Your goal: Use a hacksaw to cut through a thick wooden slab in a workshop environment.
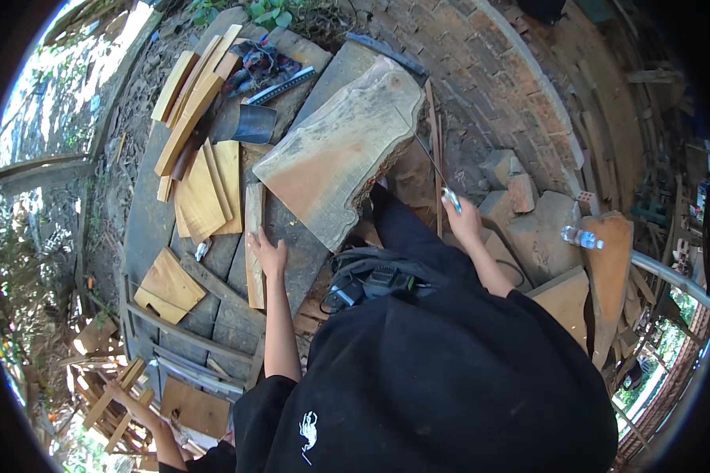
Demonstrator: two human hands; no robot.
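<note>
My left hand [269, 256] lies with spread fingers at the right edge of a narrow wooden strip [254, 203] on the grey worktable [296, 230]. A thick, live-edge wood slab [331, 146] rests slantwise on the table beyond it. Off the slab's right side, my right hand [465, 224] is closed around the pale blue and silver handle of a thin, long-shafted tool [431, 160]. The shaft points up and left toward the slab's far end; its exact kind is unclear. My right fingers partly cover the handle.
Stacked wooden strips [193, 102], thin boards [205, 193] and a handled board [170, 285] lie on the left. A brick wall [481, 71] curves behind; stone blocks [540, 225] and a plastic bottle [582, 237] are right. Another person's hand [122, 394] touches slats lower left.
</note>
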